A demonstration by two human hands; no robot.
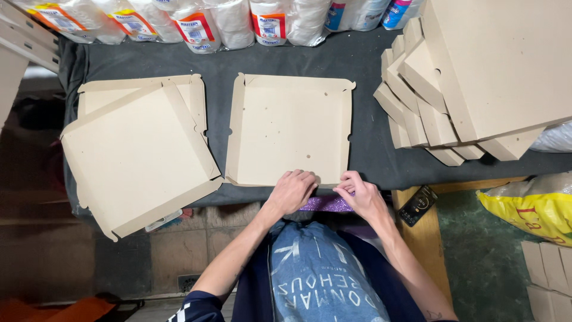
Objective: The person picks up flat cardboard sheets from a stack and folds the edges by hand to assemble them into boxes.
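Dark cloth is covering the table (369, 65); both forearms are reaching forward, the left hand (293, 191) and right hand (357, 194) curling closed, pinching the flat cardboard box (289, 128) at the table's near edge.

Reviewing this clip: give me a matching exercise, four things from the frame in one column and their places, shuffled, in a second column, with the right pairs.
Things:
1. flat box blank
2. stack of unfolded blanks
3. folded boxes
4. dark phone

Places:
A. on the wooden ledge beside the right hand
B. piled at the table's right end
C. centre of the dark cloth, near edge under both hands, the left hand included
D. overlapping at the table's left end

Pairs: 1-C, 2-B, 3-D, 4-A
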